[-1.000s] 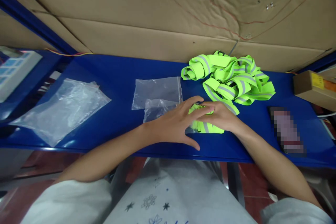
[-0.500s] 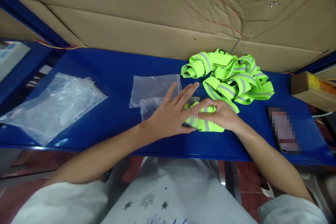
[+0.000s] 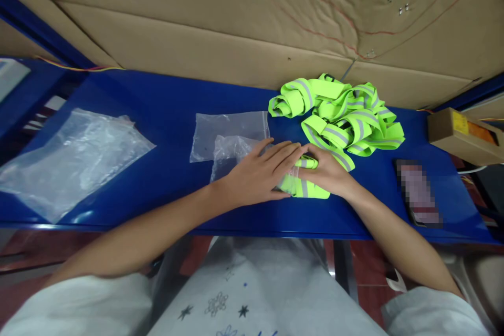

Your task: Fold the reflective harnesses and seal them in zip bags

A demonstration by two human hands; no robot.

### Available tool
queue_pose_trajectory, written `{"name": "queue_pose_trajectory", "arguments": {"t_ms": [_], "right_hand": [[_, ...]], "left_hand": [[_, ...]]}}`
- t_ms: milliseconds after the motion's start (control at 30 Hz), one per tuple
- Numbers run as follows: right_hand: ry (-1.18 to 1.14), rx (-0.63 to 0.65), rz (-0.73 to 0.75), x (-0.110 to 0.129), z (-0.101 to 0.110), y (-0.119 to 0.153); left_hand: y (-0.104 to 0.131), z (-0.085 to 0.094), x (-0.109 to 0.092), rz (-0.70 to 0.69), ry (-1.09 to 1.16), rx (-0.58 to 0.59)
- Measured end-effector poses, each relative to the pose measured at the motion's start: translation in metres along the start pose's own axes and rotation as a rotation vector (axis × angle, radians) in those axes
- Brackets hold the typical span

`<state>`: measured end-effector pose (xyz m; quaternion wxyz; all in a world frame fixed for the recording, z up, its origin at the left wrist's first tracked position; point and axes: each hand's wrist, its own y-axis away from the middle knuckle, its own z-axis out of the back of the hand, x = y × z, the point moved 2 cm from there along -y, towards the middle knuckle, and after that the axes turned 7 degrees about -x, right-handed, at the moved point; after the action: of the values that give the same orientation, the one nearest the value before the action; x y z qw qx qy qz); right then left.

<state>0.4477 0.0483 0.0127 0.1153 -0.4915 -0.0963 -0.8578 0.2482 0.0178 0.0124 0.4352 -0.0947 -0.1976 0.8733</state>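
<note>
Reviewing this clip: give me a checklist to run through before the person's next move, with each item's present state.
1. Left hand over the crumpled clear bag: ok, it lies across it.
2. Right hand at the folded yellow-green strap: ok, its thumb and fingers are at it.
3. Folded strap wholly inside the bag: not ok, its right part shows outside.
4. Bag contents under the left hand lying flat: cannot tell, the hand covers them.
5. Strap pile clear of the right hand: cannot tell, its nearest loop runs right behind the hand.
6. Phone clear of both hands: ok, it lies apart.
</note>
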Motion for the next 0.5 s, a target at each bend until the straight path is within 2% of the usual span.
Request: {"name": "queue_pose_trajectory", "arguments": {"t_ms": [200,367,500], "right_hand": [[0.024,-0.071,0.024,0.001,-0.003,0.000],[0.061,-0.186,0.066,0.002,-0.009,0.000],[0.025,-0.171,0.080,0.003,-0.013,0.002]], "left_hand": [[-0.001,-0.002,-0.004,0.033,0.044,-0.054],[-0.001,-0.009,-0.005,0.059,0.022,-0.078],[-0.001,-0.014,-0.003,0.096,0.037,-0.071]]}}
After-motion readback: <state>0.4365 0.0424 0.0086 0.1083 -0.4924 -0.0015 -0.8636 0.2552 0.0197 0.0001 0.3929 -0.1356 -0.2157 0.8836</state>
